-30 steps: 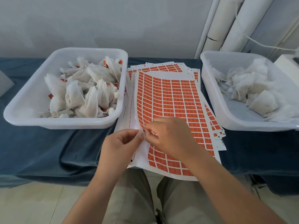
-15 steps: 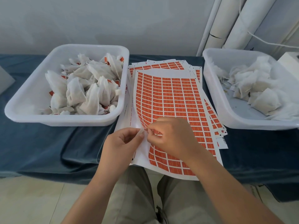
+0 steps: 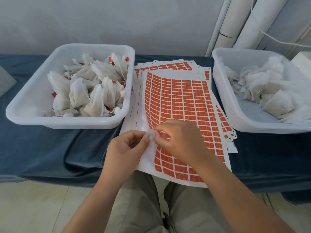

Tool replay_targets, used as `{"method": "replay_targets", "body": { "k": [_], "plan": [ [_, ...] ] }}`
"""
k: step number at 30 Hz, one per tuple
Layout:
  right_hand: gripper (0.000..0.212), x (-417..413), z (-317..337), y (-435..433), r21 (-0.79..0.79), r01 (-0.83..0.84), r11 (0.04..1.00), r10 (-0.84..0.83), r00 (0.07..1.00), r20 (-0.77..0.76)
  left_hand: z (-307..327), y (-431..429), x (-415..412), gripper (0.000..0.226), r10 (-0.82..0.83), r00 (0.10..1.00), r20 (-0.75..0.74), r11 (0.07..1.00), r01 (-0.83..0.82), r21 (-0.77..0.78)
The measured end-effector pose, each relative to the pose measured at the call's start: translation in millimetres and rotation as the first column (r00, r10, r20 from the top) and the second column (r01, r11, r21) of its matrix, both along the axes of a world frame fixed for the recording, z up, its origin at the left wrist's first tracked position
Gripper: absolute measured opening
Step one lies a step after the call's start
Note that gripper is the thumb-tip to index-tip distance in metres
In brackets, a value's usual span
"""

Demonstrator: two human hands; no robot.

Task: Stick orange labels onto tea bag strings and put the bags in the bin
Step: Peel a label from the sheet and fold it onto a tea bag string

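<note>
A sheet of orange labels (image 3: 178, 101) lies on top of a stack between two bins. Over its near left part my hands meet. My left hand (image 3: 126, 148) pinches a small white piece (image 3: 150, 136), which looks like the end of a tea bag string; no bag shows in either hand. My right hand (image 3: 181, 140) pinches a small orange label (image 3: 164, 134) right against that white piece. The left white bin (image 3: 27, 106) holds several tea bags (image 3: 87, 91) with orange labels. The right white bin (image 3: 225, 98) holds several unlabelled tea bags (image 3: 269, 91).
The bins and sheets sit on a table covered with blue cloth (image 3: 58, 148), rumpled at the front edge. White pipes (image 3: 244, 22) and a cable run up the wall at the back right. My knees (image 3: 151, 207) are under the table's edge.
Both hands stay pinched together over the sheet's near left part, with only small finger movements. The view has shifted slightly.
</note>
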State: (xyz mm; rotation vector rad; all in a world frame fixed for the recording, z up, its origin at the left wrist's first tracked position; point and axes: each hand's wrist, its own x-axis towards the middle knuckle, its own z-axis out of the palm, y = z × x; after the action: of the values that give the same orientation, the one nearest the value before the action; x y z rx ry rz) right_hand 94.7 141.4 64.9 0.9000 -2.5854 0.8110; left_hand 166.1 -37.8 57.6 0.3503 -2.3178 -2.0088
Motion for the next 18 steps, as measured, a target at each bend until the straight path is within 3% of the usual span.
{"method": "replay_targets", "body": {
  "k": [5, 9, 10, 12, 13, 14, 15, 17, 18],
  "plan": [
    [0.013, 4.4, 1.3, 7.5, -0.223, 0.256, 0.94, -0.156, 0.909, 0.386, -9.7, -4.2, -4.3, 0.016, 0.14, 0.988, 0.065, 0.99, -0.142, 0.023],
    [0.014, 5.7, 3.9, 27.2, -0.4, 0.47, 0.787, -0.138, 0.766, 0.628, -16.2, -10.8, -9.1, 0.034, 0.201, 0.976, 0.078, 0.966, -0.184, -0.182],
    [0.013, 6.5, 5.5, 30.5, -0.426, 0.513, 0.745, -0.118, 0.73, 0.673, -17.9, -10.5, -7.8, 0.045, 0.206, 0.977, 0.057, 0.924, -0.175, -0.341],
    [0.009, 8.5, 9.2, 35.3, -0.469, 0.569, 0.676, -0.068, 0.682, 0.728, -19.7, -4.5, -3.5, 0.059, 0.151, 0.984, -0.092, 0.681, -0.171, -0.712],
    [0.009, 10.0, 10.8, 36.2, -0.485, 0.581, 0.654, -0.048, 0.671, 0.74, -17.5, 0.8, -1.9, 0.057, 0.099, 0.982, -0.163, 0.595, -0.19, -0.781],
    [0.007, 11.6, 11.5, 36.5, -0.494, 0.587, 0.642, -0.034, 0.666, 0.746, -12.6, 7.1, -1.5, 0.051, 0.057, 0.983, -0.174, 0.616, -0.172, -0.769],
    [0.007, 13.6, 12.0, 35.9, -0.498, 0.587, 0.639, -0.028, 0.664, 0.747, -5.1, 14.8, -2.9, 0.048, 0.031, 0.992, -0.122, 0.722, -0.106, -0.684],
    [0.007, 17.6, 11.3, 32.3, -0.505, 0.577, 0.642, -0.029, 0.677, 0.735, 9.0, 32.9, -10.6, 0.051, -0.039, 0.996, 0.077, 0.969, 0.057, -0.241],
    [0.007, 19.2, 11.9, 29.2, -0.513, 0.569, 0.643, -0.037, 0.692, 0.721, 14.1, 40.6, -14.4, 0.051, -0.071, 0.986, 0.148, 0.997, 0.072, 0.003]
  ]
}}
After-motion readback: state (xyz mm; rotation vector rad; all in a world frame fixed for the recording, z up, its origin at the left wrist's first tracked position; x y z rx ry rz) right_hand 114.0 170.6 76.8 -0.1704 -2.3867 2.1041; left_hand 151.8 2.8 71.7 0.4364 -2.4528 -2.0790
